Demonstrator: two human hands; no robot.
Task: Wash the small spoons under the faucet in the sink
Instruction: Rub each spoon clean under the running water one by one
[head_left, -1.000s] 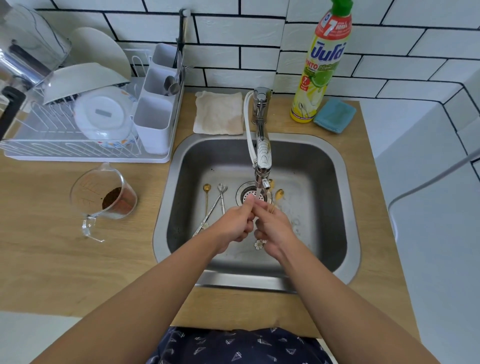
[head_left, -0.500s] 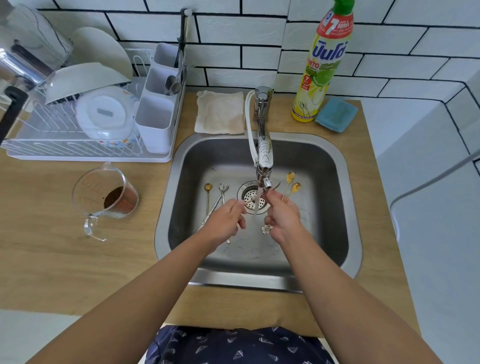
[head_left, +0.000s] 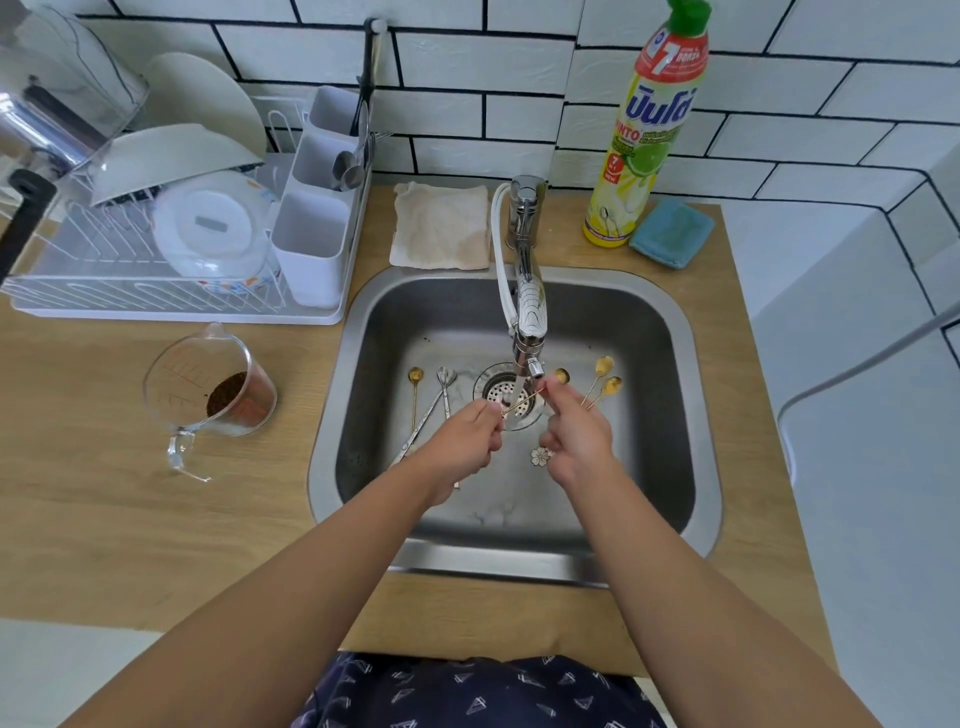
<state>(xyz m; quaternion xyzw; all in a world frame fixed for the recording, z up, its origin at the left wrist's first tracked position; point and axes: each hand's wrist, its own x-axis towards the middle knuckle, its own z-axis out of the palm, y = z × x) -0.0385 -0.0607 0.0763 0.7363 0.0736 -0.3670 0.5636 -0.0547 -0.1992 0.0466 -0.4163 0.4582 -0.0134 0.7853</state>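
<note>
Water runs from the faucet (head_left: 529, 317) into the steel sink (head_left: 696, 467). My left hand (head_left: 462, 441) and my right hand (head_left: 576, 436) pinch one thin gold spoon (head_left: 562, 375) between them, and its handle crosses the stream. My right hand also grips two more gold spoons (head_left: 608, 375), bowls pointing up and to the right, and a flower-shaped handle end (head_left: 541, 456) pokes out below it. On the sink floor to the left lie another gold spoon (head_left: 415, 375) and two silver spoons (head_left: 445, 376), partly hidden by my left hand.
The drain strainer (head_left: 493, 391) sits under the faucet. A dish rack (head_left: 156, 301) with plates and a cutlery caddy stands at the back left. A measuring cup (head_left: 213, 384) holding brown grounds is left of the sink. A cloth (head_left: 441, 228), a soap bottle (head_left: 644, 135) and a blue sponge (head_left: 670, 234) line the back.
My hands have drawn apart. My left hand now pinches the handle end of one gold spoon, stretching it under the water. The spoon bowls have shifted right.
</note>
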